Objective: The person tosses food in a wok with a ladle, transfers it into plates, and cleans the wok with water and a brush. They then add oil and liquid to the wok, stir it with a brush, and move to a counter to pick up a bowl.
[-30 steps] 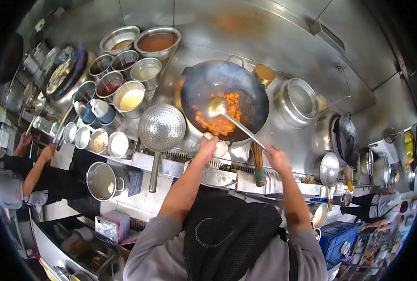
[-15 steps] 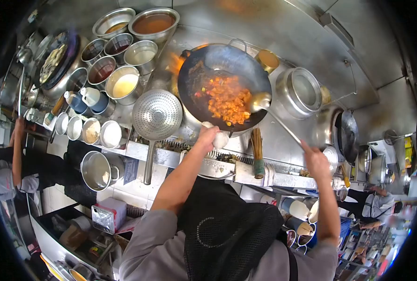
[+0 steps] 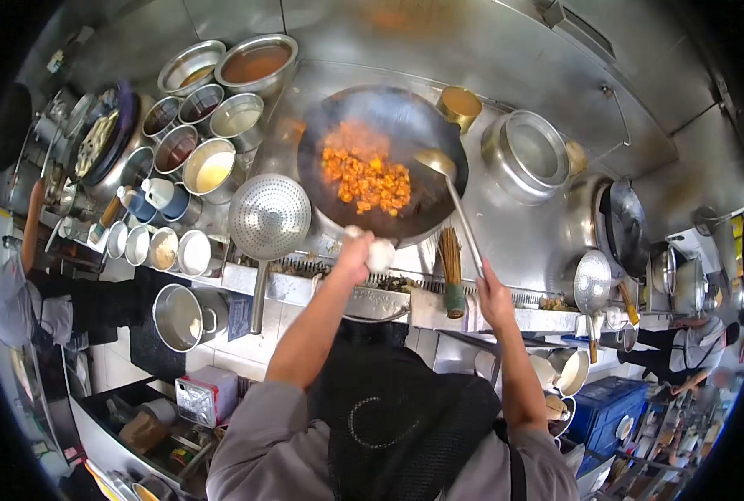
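Observation:
A dark wok [image 3: 443,200] holds chunks of food in an orange-red sauce [image 3: 370,171], gathered left of its middle, with steam above. My left hand [image 3: 357,257] is closed on a bunched white cloth [image 3: 380,256] at the wok's near edge; the part of the rim under the cloth is hidden. My right hand [image 3: 495,299] grips the end of a long-handled ladle [image 3: 465,219]. Its bowl lies inside the wok on the right, apart from the main heap of food. Just left of my right hand stands a bamboo wok brush [image 3: 451,271] with a green-wrapped end.
A perforated strainer [image 3: 269,219] lies left of the wok. Beyond it are several metal pots of sauces [image 3: 213,171] and small seasoning bowls [image 3: 165,249]. Stacked steel pots [image 3: 532,154] stand on the right. A second strainer [image 3: 593,282] is farther right. Other people work at both sides.
My right hand and the ladle have moved left, and the ladle bowl has drawn away from the food. The food has shifted toward the wok's left side. My left hand keeps its hold.

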The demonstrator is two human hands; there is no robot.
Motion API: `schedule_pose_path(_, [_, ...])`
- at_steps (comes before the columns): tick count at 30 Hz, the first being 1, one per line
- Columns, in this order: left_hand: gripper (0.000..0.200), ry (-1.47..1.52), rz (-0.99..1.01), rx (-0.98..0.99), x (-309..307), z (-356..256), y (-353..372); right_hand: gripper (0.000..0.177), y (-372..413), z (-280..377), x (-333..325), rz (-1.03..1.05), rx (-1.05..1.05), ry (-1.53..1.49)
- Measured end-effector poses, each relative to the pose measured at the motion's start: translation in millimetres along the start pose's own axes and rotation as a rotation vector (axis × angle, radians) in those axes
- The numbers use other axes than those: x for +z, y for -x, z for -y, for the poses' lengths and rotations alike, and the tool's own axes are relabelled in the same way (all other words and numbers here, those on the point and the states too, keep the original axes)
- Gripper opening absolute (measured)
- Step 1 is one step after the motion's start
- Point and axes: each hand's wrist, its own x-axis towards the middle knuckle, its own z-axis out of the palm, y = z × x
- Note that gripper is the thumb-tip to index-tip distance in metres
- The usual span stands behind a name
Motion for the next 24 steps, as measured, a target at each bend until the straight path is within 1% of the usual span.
schedule_pose_path(1, [0.015, 0.036, 0.015, 0.088, 22.0, -8.4, 28.7, 0.049, -7.8, -9.8, -5.3, -0.071, -0.029, 0.081])
schedule_pose_path(2, [0.015, 0.067, 0.024, 0.163, 30.9, -10.6, 44.8, 0.049, -19.6, 0.3, -9.8, -0.074, -0.032, 0.070])
schedule_pose_path(3, [0.015, 0.135, 0.084, -0.057, 4.2, 10.8, 15.3, 0.049, -8.9, 21.3, -20.1, -0.019, 0.020, 0.077])
schedule_pose_path(4, [0.018, 0.017, 0.086, 0.031, -0.7, 15.5, -3.2, 0.049, 10.5, 38.5, -32.4, 0.034, 0.071, 0.085])
schedule_pose_path(5, [0.019, 0.063, 0.042, 0.026, 9.3, 16.1, 26.7, 0.048, 15.3, 51.7, -49.9, 0.051, 0.007, 0.068])
schedule_pose_path(6, [0.020, 0.101, 0.004, 0.034, 23.9, 6.3, 68.3, 0.048, 24.9, 64.1, -76.7, 0.161, 0.059, 0.016])
schedule_pose_path(7, [0.023, 0.055, -0.012, 0.024, 24.7, 4.2, 94.2, 0.049, 38.8, 75.1, -103.7, 0.262, 0.157, -0.049])
schedule_pose_path(8, [0.025, 0.089, 0.002, 0.045, 27.2, 5.1, 120.2, 0.049, 50.7, 78.9, -131.9, 0.392, 0.221, -0.170])
schedule_pose_path(9, [0.025, 0.104, -0.033, 0.056, 36.0, 3.0, 131.0, 0.050, 55.8, 93.1, -161.5, 0.521, 0.322, -0.124])
schedule_pose_path(10, [0.025, 0.117, -0.081, 0.055, 40.5, 5.0, 141.8, 0.049, 57.2, 97.5, -179.2, 0.617, 0.312, -0.062])
schedule_pose_path(11, [0.022, 0.086, -0.082, 0.022, 45.0, 0.4, 143.4, 0.050, 54.2, 104.2, -182.4, 0.680, 0.255, 0.095])
schedule_pose_path(12, [0.019, 0.054, -0.082, -0.015, 48.3, -4.3, 133.5, 0.048, 51.4, 96.1, -172.7, 0.621, 0.091, 0.158])
schedule_pose_path(13, [0.020, 0.000, -0.055, 0.000, 43.5, 0.0, 116.3, 0.045, 45.3, 97.6, -160.5, 0.587, 0.077, 0.175])
schedule_pose_path(14, [0.020, -0.048, -0.019, 0.026, 33.0, 11.2, 101.7, 0.044, 38.2, 93.7, -137.5, 0.465, -0.050, 0.206])
schedule_pose_path(15, [0.020, -0.058, -0.032, 0.008, 15.5, 33.7, 94.2, 0.044, 33.4, 70.2, -105.1, 0.318, -0.177, 0.215])
schedule_pose_path(16, [0.022, -0.155, -0.054, 0.103, -2.6, 58.3, 80.6, 0.044, 30.7, 51.9, -75.4, 0.299, -0.119, 0.229])
schedule_pose_path(17, [0.024, -0.247, -0.071, 0.206, -15.1, 74.5, 69.3, 0.045, 35.4, 51.8, -51.1, 0.240, -0.085, 0.254])
schedule_pose_path(18, [0.029, -0.272, 0.021, 0.283, -26.0, 86.2, 74.4, 0.045, 42.1, 36.3, -27.7, 0.241, -0.090, 0.254])
schedule_pose_path(19, [0.034, -0.242, 0.048, 0.219, -43.0, 98.0, 73.4, 0.046, 49.1, 19.4, -3.2, 0.193, -0.073, 0.308])
schedule_pose_path(20, [0.038, -0.212, 0.078, 0.156, -59.5, 105.3, 72.9, 0.047, 55.5, 11.5, 7.7, 0.143, -0.055, 0.361])
schedule_pose_path(21, [0.040, -0.234, 0.080, 0.104, -70.4, 104.6, 78.2, 0.047, 63.1, 13.5, 0.8, 0.139, -0.062, 0.360])
schedule_pose_path(22, [0.041, -0.247, 0.122, 0.152, -66.4, 94.8, 97.7, 0.048, 70.9, 19.2, -13.4, 0.198, -0.071, 0.285])
schedule_pose_path(23, [0.038, -0.218, 0.062, 0.176, -51.3, 82.0, 106.8, 0.048, 74.7, 27.5, -29.0, 0.260, -0.074, 0.208])
schedule_pose_path(24, [0.035, -0.189, -0.002, 0.191, -37.4, 71.2, 119.7, 0.048, 73.0, 43.9, -50.5, 0.261, -0.068, 0.203])
